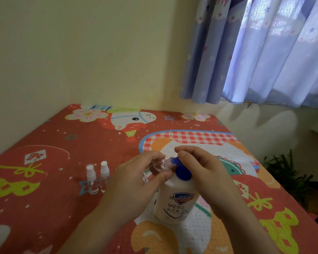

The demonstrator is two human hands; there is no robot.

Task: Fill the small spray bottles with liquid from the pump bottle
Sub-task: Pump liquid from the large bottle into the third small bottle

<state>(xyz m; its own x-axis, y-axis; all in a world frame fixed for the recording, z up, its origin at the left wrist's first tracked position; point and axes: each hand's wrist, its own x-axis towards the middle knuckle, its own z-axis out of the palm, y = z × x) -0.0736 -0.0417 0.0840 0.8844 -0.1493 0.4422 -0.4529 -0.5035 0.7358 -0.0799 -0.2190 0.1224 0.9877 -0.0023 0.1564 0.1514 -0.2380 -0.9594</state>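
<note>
A white pump bottle (174,202) with a blue pump head (183,171) stands on the patterned mat. My left hand (136,180) grips a small clear spray bottle (160,165), uncapped and tilted so that its open neck meets the blue nozzle. My right hand (200,167) lies over the pump head, fingers curled down on it. Two more small clear spray bottles (97,177) with white spray caps stand upright side by side to the left of my hands.
The red cartoon mat (53,162) covers a flat surface set into the corner of a yellowish wall. Purple curtains (264,52) hang at the back right. A green plant (286,171) sits beyond the right edge.
</note>
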